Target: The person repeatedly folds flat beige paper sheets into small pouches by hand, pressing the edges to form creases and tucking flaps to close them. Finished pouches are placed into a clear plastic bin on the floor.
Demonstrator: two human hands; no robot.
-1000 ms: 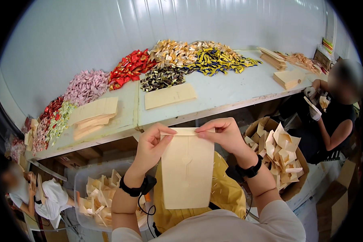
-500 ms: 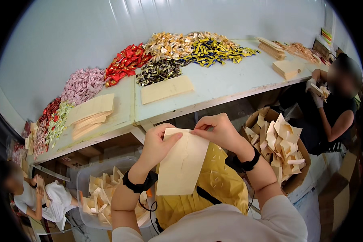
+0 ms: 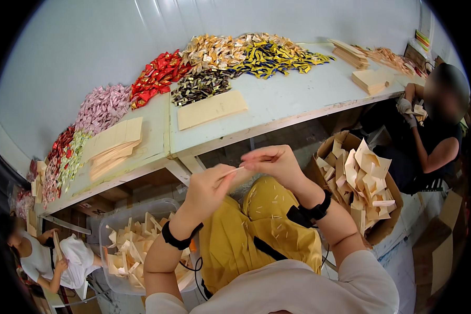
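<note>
Above my lap, my left hand (image 3: 208, 189) pinches a cream paper sheet or flat bag (image 3: 239, 180) between thumb and fingers. It is tipped nearly edge-on, so little of its face shows. At its other end, my right hand (image 3: 273, 163) has its fingers closed on the edge, partly hiding it. Below both hands, yellow cloth (image 3: 230, 230) covers my lap, with thin pale slivers scattered on it. Black bands go round both my wrists.
A clear plastic tub (image 3: 105, 246) and a cardboard box (image 3: 390, 230), both filled with cream paper pieces, flank me. The white table (image 3: 293, 94) bears paper stacks (image 3: 212, 110) and heaps of wrapped sweets (image 3: 159, 76). Co-workers sit at far right (image 3: 434, 125) and far left (image 3: 39, 256).
The paper has swung from hanging face-on to nearly edge-on between my hands. My right hand has shifted slightly left. The view has moved a little.
</note>
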